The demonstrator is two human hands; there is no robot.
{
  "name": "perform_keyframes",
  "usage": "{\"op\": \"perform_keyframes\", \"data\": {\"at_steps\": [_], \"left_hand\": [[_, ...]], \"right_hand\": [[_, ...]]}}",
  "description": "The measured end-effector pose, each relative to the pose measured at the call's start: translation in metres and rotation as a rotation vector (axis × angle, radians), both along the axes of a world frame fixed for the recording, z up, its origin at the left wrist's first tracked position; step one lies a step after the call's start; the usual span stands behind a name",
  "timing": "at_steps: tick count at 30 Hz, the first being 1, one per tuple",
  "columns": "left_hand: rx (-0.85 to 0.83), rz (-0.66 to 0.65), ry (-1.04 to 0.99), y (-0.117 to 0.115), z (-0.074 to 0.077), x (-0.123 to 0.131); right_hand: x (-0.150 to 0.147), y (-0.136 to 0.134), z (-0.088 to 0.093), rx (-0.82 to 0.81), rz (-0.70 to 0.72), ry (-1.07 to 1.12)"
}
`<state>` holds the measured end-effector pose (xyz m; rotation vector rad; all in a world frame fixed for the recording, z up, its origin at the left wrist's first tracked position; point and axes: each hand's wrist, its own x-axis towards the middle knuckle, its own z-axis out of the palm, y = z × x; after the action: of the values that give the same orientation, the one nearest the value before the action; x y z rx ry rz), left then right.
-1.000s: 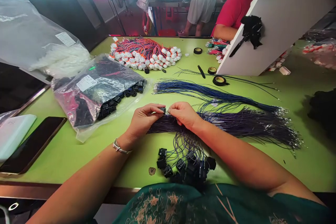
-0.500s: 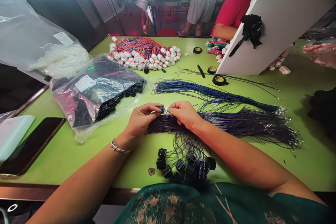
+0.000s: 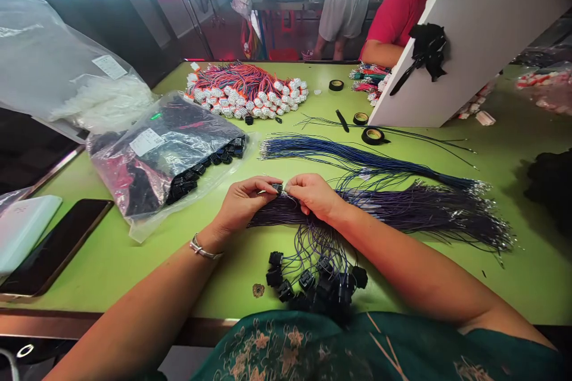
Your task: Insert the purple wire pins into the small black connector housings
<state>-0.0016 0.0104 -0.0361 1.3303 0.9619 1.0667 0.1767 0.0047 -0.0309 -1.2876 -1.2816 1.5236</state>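
Between thumb and fingers, my left hand [image 3: 243, 202] pinches a small black connector housing [image 3: 277, 189]. My right hand [image 3: 315, 195] is closed right beside it, its fingertips pinching a thin wire whose end is at the connector; whether the end is inside I cannot tell. Under both hands lies a bundle of dark purple wires [image 3: 281, 214], spreading right to shiny terminal ends. A bundle of blue wires [image 3: 322, 152] lies just behind it. Nearer my body sit several black connectors with wires attached [image 3: 306, 281].
At left are a clear bag of black connectors [image 3: 179, 149], a phone [image 3: 58, 247] and a white box [image 3: 29, 232]. Behind lie white-connector harnesses [image 3: 250, 95] and black tape rolls [image 3: 374, 136]. A grey panel [image 3: 465, 41] stands at right, with a person's red sleeve [image 3: 397, 12] beyond.
My left hand and the connector have shifted slightly right, closer to my right fingertips. My right hand has barely moved.
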Motion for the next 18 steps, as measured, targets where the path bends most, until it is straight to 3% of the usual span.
{"op": "perform_keyframes", "data": {"at_steps": [7, 18], "left_hand": [[0.017, 0.046, 0.021, -0.0011, 0.0002, 0.0008], [0.181, 0.059, 0.136, -0.0003, 0.0004, -0.0013]], "right_hand": [[-0.0012, 0.0007, -0.0013, -0.001, -0.002, 0.021], [0.0013, 0.0035, 0.0008, -0.128, -0.030, 0.133]]}}
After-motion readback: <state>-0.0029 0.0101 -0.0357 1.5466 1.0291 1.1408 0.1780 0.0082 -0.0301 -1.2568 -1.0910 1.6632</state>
